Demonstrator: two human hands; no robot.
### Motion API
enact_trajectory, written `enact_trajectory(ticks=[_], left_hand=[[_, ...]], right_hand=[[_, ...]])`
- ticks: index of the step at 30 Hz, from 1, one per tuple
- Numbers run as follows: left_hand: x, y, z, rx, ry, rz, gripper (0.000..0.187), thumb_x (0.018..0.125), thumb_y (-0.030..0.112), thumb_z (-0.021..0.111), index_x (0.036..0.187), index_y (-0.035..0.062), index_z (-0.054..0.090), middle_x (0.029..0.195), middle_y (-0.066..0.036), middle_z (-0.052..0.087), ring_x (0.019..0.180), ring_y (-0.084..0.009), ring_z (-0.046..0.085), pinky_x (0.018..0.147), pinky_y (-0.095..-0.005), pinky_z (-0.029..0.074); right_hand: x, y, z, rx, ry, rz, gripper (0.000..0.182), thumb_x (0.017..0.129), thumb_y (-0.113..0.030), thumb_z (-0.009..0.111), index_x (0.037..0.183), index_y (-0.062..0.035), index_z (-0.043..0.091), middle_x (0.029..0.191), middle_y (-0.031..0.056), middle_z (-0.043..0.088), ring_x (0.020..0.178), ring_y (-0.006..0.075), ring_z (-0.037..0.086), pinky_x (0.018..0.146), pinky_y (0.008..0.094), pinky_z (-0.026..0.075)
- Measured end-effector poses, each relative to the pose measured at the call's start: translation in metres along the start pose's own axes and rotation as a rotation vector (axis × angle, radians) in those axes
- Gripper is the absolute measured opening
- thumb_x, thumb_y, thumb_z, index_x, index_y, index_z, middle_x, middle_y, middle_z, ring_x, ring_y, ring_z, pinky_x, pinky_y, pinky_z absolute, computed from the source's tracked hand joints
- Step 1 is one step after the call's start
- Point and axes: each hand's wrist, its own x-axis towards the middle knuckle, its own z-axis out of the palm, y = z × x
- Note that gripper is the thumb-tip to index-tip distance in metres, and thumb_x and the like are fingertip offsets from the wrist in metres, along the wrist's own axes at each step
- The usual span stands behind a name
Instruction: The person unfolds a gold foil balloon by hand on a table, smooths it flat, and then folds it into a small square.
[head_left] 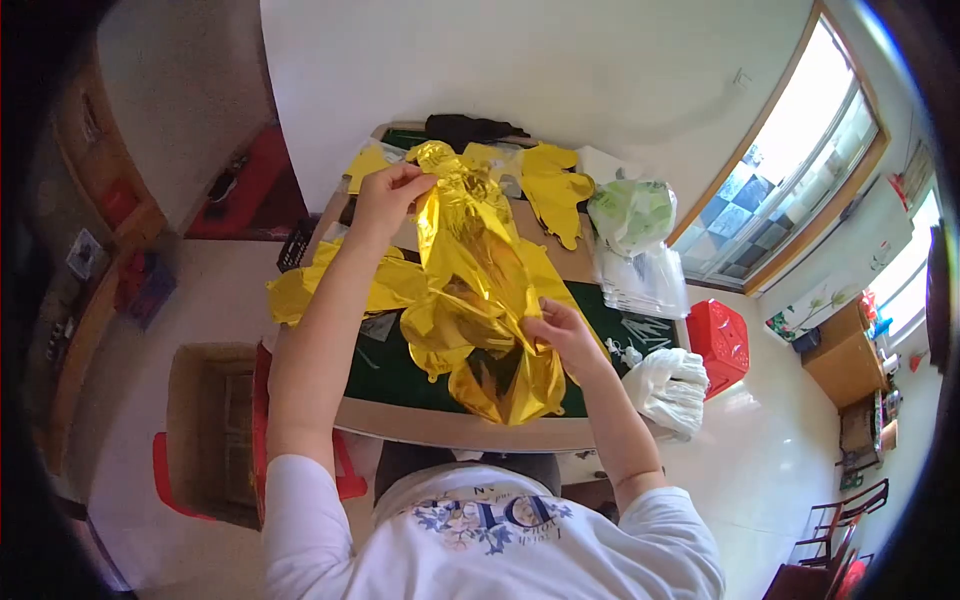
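A crinkled, flat gold foil balloon hangs between my two hands over the table. Near its far end, my left hand pinches the edge between thumb and fingers. Lower down, my right hand grips the opposite side of the foil. More flat yellow foil balloons lie around it: one at the left beneath my forearm and another at the back right. Some are partly covered by the balloon in my hands.
The table has a green top and pale border. Along its right side are a green-and-white plastic bag, clear plastic bags and a white bundle. A red stool stands right; an open cardboard box stands left.
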Motion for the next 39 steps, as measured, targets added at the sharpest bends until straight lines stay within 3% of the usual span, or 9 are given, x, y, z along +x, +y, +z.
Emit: enact_trajectory(ticks=[8, 10, 12, 14, 17, 20, 25, 29, 39], left_hand=[[0.022, -0.021, 0.017, 0.053, -0.031, 0.036, 0.014, 0.087, 0.020, 0.068, 0.087, 0.0062, 0.067, 0.075, 0.003, 0.061, 0.063, -0.0060, 0.050, 0.059, -0.0211, 0.041], [0.030, -0.055, 0.035, -0.441, -0.091, -0.012, 0.017, 0.088, 0.019, 0.066, 0.100, 0.0064, 0.066, 0.078, 0.000, 0.064, 0.067, -0.0061, 0.057, 0.064, -0.0215, 0.048], [0.043, -0.113, 0.048, -1.002, -0.252, -0.160, 0.029, 0.093, 0.013, 0.057, 0.121, 0.0061, 0.054, 0.112, -0.008, 0.062, 0.095, -0.0163, 0.061, 0.080, -0.0280, 0.051], [0.028, -0.157, 0.057, 0.266, -0.222, 0.361, 0.036, 0.091, 0.013, 0.058, 0.124, 0.0037, 0.051, 0.119, -0.010, 0.058, 0.108, -0.0221, 0.057, 0.089, -0.0327, 0.048], [0.013, -0.242, 0.086, 0.377, -0.091, 0.561, 0.039, 0.090, 0.015, 0.058, 0.125, 0.0008, 0.049, 0.119, -0.011, 0.058, 0.108, -0.0233, 0.057, 0.089, -0.0340, 0.047], [-0.020, -0.281, 0.104, -0.173, 0.028, -0.460, 0.040, 0.091, 0.016, 0.054, 0.130, 0.0039, 0.049, 0.123, -0.014, 0.056, 0.110, -0.0318, 0.055, 0.089, -0.0377, 0.047], [-0.088, -0.244, 0.084, 1.088, -0.271, 0.393, 0.042, 0.096, 0.025, 0.050, 0.136, 0.0130, 0.046, 0.140, -0.015, 0.045, 0.131, -0.0341, 0.040, 0.108, -0.0515, 0.030], [-0.103, -0.244, 0.085, 1.125, -0.361, 0.210, 0.046, 0.098, 0.037, 0.039, 0.140, 0.0183, 0.044, 0.150, -0.011, 0.032, 0.141, -0.0304, 0.023, 0.113, -0.0561, 0.013], [-0.101, -0.246, 0.089, 1.123, -0.324, 0.203, 0.045, 0.097, 0.035, 0.042, 0.139, 0.0204, 0.045, 0.149, -0.008, 0.035, 0.140, -0.0283, 0.027, 0.113, -0.0552, 0.016]], right_hand=[[-0.066, -0.005, -0.011, -0.532, 0.235, -0.377, 0.023, 0.083, 0.006, 0.058, 0.102, -0.0060, 0.056, 0.072, -0.0037, 0.049, 0.062, 0.0019, 0.046, 0.055, 0.0189, 0.038], [-0.085, -0.011, 0.017, -0.582, 0.144, -0.372, 0.028, 0.082, 0.007, 0.057, 0.108, -0.0051, 0.057, 0.072, -0.0029, 0.052, 0.061, 0.0029, 0.050, 0.056, 0.0195, 0.041], [-0.089, -0.006, 0.040, -0.651, -0.042, -0.416, 0.027, 0.086, 0.002, 0.063, 0.111, -0.0047, 0.057, 0.079, 0.0001, 0.056, 0.068, 0.0044, 0.054, 0.063, 0.0214, 0.047], [-0.078, 0.012, 0.048, -0.308, -0.232, -0.320, 0.032, 0.087, 0.002, 0.062, 0.117, -0.0056, 0.056, 0.087, 0.0058, 0.059, 0.079, 0.0117, 0.061, 0.067, 0.0238, 0.048], [-0.026, 0.058, 0.030, -0.623, 0.126, -0.518, 0.038, 0.089, -0.004, 0.061, 0.125, -0.0064, 0.054, 0.106, 0.0123, 0.061, 0.100, 0.0242, 0.060, 0.088, 0.0333, 0.047], [0.015, 0.113, -0.012, -1.198, 0.159, -0.553, 0.040, 0.090, -0.010, 0.058, 0.129, -0.0084, 0.052, 0.122, 0.0157, 0.058, 0.110, 0.0359, 0.055, 0.096, 0.0413, 0.044], [0.017, 0.124, -0.050, -1.139, -0.009, -0.333, 0.043, 0.089, -0.013, 0.057, 0.132, -0.0111, 0.052, 0.139, 0.0172, 0.045, 0.125, 0.0375, 0.044, 0.104, 0.0431, 0.038], [0.018, 0.139, -0.074, -1.345, 0.121, -0.356, 0.043, 0.093, -0.022, 0.052, 0.135, -0.0136, 0.049, 0.143, 0.0145, 0.041, 0.132, 0.0330, 0.038, 0.109, 0.0451, 0.030], [-0.016, 0.132, -0.047, -1.232, 0.077, -0.325, 0.044, 0.092, -0.026, 0.056, 0.135, -0.0162, 0.049, 0.143, 0.0177, 0.040, 0.136, 0.0340, 0.033, 0.111, 0.0499, 0.025]])
